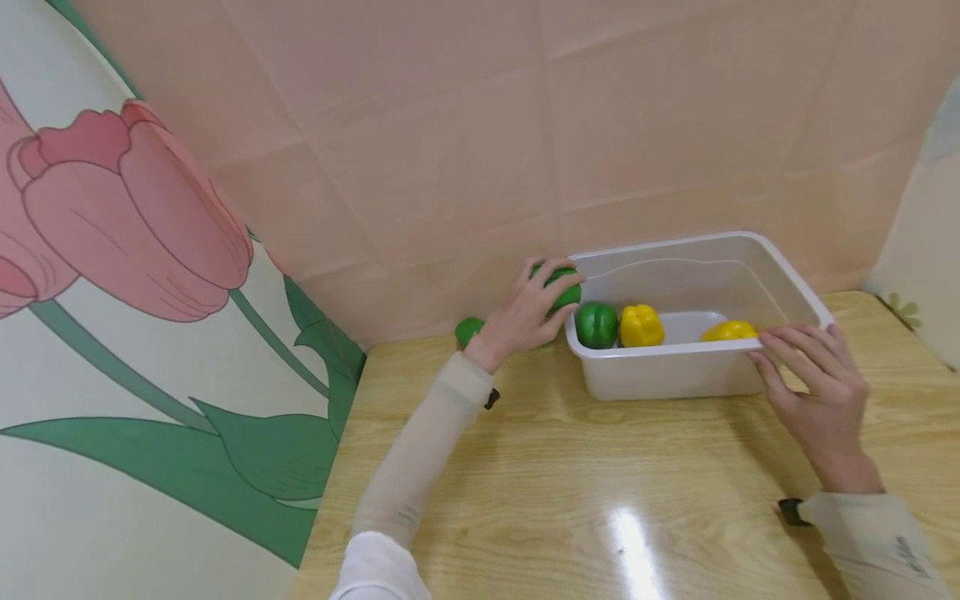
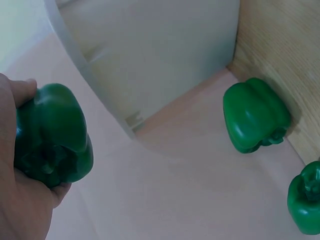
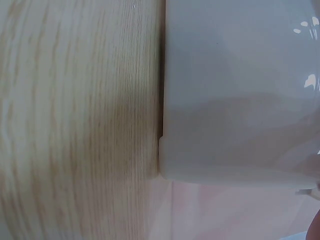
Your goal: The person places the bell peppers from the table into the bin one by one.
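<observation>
The left hand (image 1: 525, 321) curls its fingers around a green bell pepper (image 1: 561, 287), holding it just outside the left end of the white plastic bin (image 1: 675, 371), level with the rim and close to the bin's back left corner. The left wrist view shows the same pepper (image 2: 52, 135) seated in the palm, stem end facing the camera, with the bin's outer wall (image 2: 150, 55) just beside it.

The right hand (image 1: 813, 387) rests on the bin's near rim at its right end, fingers fairly straight and laid over the edge, thumb against the outside wall (whether it truly pinches the rim cannot be told). The right wrist view gives only the bin's side (image 3: 240, 90) standing on the wooden table (image 3: 75, 120).

Inside the bin lie a green pepper (image 1: 597, 325) at the left end, a yellow pepper (image 1: 641, 325) touching it, and a second yellow pepper (image 1: 729, 331) toward the right, partly hidden by the rim. The back half of the bin is bare floor.

Behind the left wrist another green pepper (image 1: 469, 331) sits on the table against the pink backdrop (image 1: 450, 150); the left wrist view shows it (image 2: 255, 115) with one more green pepper (image 2: 306, 197) nearby. The table (image 1: 562, 483) in front of the bin is open wood.
</observation>
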Demonstrator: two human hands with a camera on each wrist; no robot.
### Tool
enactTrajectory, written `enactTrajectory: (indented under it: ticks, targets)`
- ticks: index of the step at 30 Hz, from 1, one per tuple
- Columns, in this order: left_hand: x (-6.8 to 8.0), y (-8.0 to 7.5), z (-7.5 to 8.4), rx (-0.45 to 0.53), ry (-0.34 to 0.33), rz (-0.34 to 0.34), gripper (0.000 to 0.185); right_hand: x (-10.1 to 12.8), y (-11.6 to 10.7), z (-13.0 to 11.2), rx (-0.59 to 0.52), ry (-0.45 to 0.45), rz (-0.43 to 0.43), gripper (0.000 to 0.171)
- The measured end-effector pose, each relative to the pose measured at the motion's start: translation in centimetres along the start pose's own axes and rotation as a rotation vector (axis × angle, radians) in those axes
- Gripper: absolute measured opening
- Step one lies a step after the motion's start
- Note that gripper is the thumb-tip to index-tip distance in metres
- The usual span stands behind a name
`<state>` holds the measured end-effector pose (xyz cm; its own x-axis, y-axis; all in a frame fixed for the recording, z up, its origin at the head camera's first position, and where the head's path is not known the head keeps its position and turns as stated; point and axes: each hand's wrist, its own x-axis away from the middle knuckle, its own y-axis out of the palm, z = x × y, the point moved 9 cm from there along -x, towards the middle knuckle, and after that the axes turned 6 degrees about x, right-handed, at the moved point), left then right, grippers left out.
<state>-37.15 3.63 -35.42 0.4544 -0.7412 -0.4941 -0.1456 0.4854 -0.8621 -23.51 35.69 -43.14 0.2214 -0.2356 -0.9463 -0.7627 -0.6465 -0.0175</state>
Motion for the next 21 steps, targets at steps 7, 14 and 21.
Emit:
enactTrajectory:
  ticks: [7,14,21]
  targets:
    - [-0.1,0.4,0.1,-0.008,-0.005,-0.010,0.041,0.1,0.2,0.0,-0.007,0.001,-0.005,0.027]
    - [-0.4,0.6,0.3,-0.021,0.000,-0.024,0.041,0.1,0.3,0.3,0.000,0.012,0.001,0.025]
    - [-1.2,0.9,0.8,-0.005,0.011,-0.044,0.042,0.2,0.0,0.4,0.004,0.017,-0.006,0.024]
